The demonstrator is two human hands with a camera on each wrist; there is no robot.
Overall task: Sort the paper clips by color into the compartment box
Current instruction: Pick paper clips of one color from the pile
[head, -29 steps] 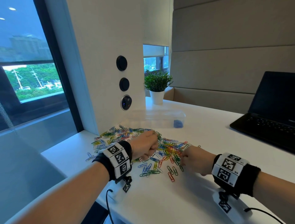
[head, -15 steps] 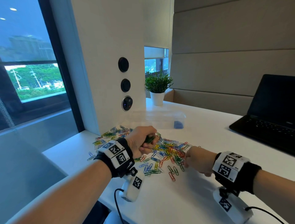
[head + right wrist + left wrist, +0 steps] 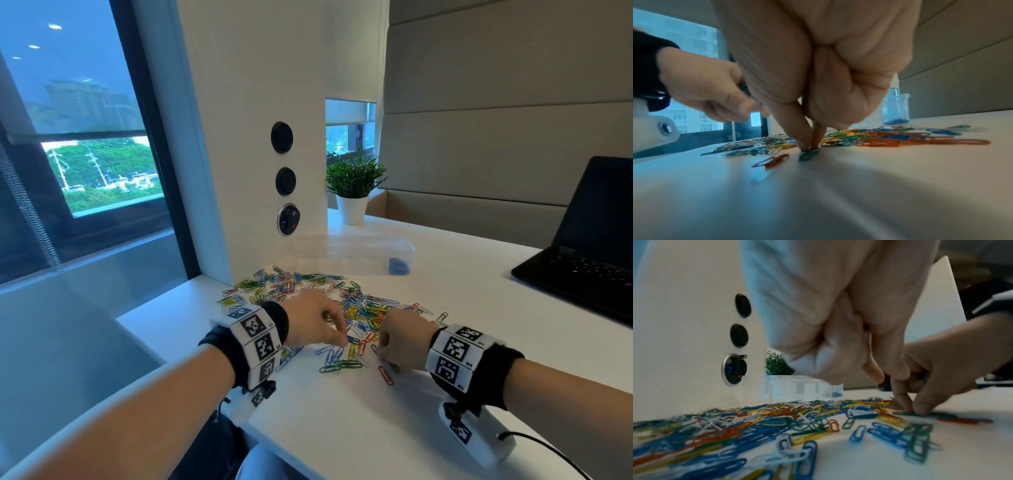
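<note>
I see my left hand (image 3: 313, 322) and right hand (image 3: 404, 339), fingers curled, over the paper clips (image 3: 342, 301) on the white table (image 3: 445, 294); the clear compartment box (image 3: 356, 255) sits beyond.

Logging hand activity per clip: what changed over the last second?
The left hand, raised in a fist half a second ago, dropped back onto the paper clip pile. The right hand slid toward the person, and its fingers now pinch a green paper clip lying on the table. Compartment box, laptop, plant unchanged.
</note>
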